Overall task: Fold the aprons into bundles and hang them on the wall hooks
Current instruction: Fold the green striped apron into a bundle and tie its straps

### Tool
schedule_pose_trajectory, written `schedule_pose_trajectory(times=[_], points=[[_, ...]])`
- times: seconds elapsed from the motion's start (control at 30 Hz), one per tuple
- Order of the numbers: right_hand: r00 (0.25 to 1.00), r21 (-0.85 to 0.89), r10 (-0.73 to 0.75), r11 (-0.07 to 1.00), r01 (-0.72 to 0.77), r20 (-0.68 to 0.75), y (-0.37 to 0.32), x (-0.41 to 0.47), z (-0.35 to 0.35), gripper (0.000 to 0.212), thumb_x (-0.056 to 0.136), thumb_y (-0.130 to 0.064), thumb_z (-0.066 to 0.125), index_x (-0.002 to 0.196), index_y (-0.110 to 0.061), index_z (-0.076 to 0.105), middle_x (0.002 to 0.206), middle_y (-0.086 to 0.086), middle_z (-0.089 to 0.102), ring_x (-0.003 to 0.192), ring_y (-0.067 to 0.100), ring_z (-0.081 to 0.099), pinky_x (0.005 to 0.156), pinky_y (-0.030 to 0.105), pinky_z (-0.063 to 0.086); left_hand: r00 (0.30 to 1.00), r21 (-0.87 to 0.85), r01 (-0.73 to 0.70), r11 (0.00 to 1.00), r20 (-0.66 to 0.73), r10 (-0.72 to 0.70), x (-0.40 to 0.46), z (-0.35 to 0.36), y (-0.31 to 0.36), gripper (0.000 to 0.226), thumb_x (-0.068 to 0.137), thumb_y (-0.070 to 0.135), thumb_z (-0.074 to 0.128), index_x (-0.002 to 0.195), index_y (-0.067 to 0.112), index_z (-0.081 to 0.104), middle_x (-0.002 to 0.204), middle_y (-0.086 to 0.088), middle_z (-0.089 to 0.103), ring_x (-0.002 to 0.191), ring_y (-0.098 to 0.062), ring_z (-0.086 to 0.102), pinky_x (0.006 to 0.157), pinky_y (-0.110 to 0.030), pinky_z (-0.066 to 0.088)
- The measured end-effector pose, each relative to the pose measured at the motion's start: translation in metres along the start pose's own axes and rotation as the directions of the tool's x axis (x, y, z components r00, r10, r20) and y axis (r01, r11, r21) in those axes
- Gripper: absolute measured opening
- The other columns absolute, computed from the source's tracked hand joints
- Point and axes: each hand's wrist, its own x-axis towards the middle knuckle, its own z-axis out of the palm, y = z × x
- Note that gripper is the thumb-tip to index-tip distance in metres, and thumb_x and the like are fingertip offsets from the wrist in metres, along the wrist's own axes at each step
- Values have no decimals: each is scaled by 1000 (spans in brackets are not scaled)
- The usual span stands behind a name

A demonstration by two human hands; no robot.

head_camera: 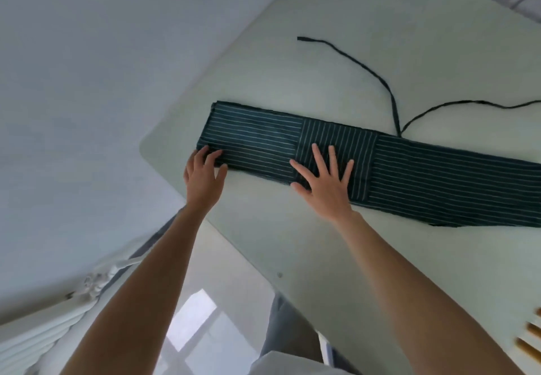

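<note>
Table (366,61), pale and round-cornered, fills the upper right of the view, with a white wall to its left. Across it lies the apron (409,175), dark green with thin white stripes, folded into a long narrow band that runs from near the table's left corner off the right edge of the view. A patch with crosswise stripes sits in its middle. Two dark ties (377,77) trail from the band's far edge across the tabletop. The right hand (323,178) lies flat on the striped patch, fingers spread and straight. The left hand (202,174) curls its fingers over the band's near left corner, thumb beside the cloth edge, gripping it.
</note>
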Motion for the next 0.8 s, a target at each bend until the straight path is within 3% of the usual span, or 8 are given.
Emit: schedule_pose_trajectory(times=[0.07,0.13,0.27,0.37,0.47,0.57,0.67,0.8], points=[[998,-130,6,991,1,58,2,-8,7,62,84,-71,3,143,-51,-7,155,0,-21,140,33,-25,103,63,-21,998,-26,15,1000,-63,-17,7,-7,-10,46,92,25,55,137,18,43,149,-10,30,139,-31,19,112,-48,23],[994,-152,8,988,9,109,5,-18,9,61,84,-71,-2,139,-51,-18,152,-2,-29,138,30,-31,102,61,-25,993,-125,76,989,-81,-87,10,-11,-12,54,91,20,57,140,17,36,146,-14,31,133,-32,28,109,-46,30],[995,24,64,997,-67,82,7,-31,10,61,89,-63,3,144,-41,-12,154,-6,-21,140,18,-27,108,54,-22,976,-204,218,954,39,-215,13,-16,-12,56,87,18,62,138,12,38,125,-14,55,110,-29,55,93,-40,46],[996,-35,75,997,-73,56,8,-37,11,73,87,-63,9,148,-27,-6,155,0,-18,142,21,-23,110,54,-19,951,-297,310,903,87,-298,7,-26,-11,41,85,23,65,122,8,55,111,-9,66,95,-22,61,80,-31,49],[991,-77,61,996,-52,123,9,-36,11,85,79,-71,6,145,-24,-17,153,2,-28,138,21,-31,106,52,-24,957,-464,245,851,-23,-288,-11,-40,2,33,86,28,64,113,8,62,104,-4,67,89,-14,60,78,-27,48],[986,-83,76,995,-64,151,7,-33,9,86,81,-72,10,145,-24,-21,153,3,-30,136,21,-34,107,53,-23,971,-741,135,658,-33,-237,-32,-53,37,21,89,18,61,106,8,62,95,-1,66,83,-13,63,76,-30,55],[991,99,23,994,-36,130,6,-35,-3,85,87,-64,38,151,-23,0,157,2,-19,139,17,-28,106,49,-27,992,-849,41,527,-27,-120,-50,-56,83,11,89,8,60,100,11,61,90,-1,66,81,-15,65,69,-23,55],[959,327,164,941,-82,-231,34,-71,-34,53,90,-44,42,135,-17,49,150,5,35,145,20,10,108,36,-28,999,-863,-37,503,-52,-15,-69,-38,157,17,88,10,61,104,15,58,96,-6,65,87,-22,66,72,-30,57]])
